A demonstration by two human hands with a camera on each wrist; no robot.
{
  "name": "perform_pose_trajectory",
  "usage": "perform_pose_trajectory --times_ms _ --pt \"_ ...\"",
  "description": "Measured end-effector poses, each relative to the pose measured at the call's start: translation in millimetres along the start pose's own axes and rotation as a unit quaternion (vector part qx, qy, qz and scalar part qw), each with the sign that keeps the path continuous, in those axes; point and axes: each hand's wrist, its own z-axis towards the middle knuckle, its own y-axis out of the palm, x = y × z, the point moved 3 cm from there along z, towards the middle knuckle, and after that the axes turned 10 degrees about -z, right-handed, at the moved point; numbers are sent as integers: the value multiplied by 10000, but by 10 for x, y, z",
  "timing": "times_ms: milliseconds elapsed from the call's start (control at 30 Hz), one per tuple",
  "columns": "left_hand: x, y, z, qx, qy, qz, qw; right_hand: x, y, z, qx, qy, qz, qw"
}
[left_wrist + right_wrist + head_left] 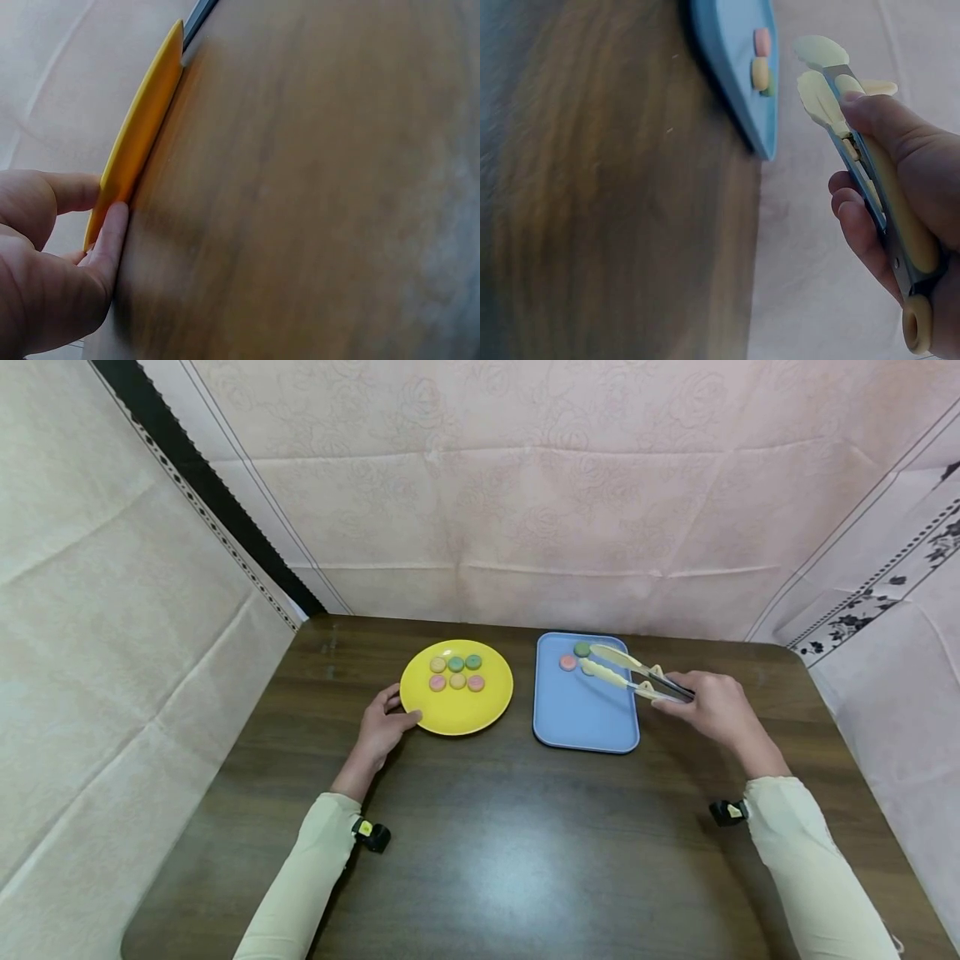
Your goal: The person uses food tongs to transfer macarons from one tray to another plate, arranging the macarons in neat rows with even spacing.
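Observation:
My left hand [382, 727] pinches the near-left rim of a round yellow plate [457, 717], thumb on the rim and fingers at its outer edge. Several small round pieces like macarons, in yellow, green and pink, lie on the plate in two rows. My right hand [712, 706] grips tongs [652, 681] with pale cream tips, which stand apart over the far part of a blue tray [585, 718]. Nothing shows between the tips in the right wrist view. A pink piece [567, 662] and a green piece [582, 649] lie there, with a yellow piece [760, 73] beside them.
Both plate and tray stand on a dark wooden table [480, 827], side by side near its far edge. Pale patterned cloth [525, 527] hangs behind and at both sides. Each wrist wears a small black camera [372, 836].

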Motion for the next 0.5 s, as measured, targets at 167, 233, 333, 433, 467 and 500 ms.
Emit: perform_pose_trajectory --times_ms 167,233,333,433,467,500 --pt "0 -1 1 29 -12 46 10000 85 97 -50 -102 68 -21 9999" --pt "5 2 -3 37 -11 67 10000 113 141 -63 -127 85 -5 9999" --pt "11 6 -9 46 0 69 10000 135 189 -78 -114 100 50 9999" --pt "11 8 -11 55 -2 42 10000 151 228 -85 -102 103 58 9999" --pt "10 7 -10 43 1 43 10000 156 238 -88 -115 128 65 9998" --pt "8 7 -9 38 -2 32 10000 161 248 -90 -137 166 83 9997"
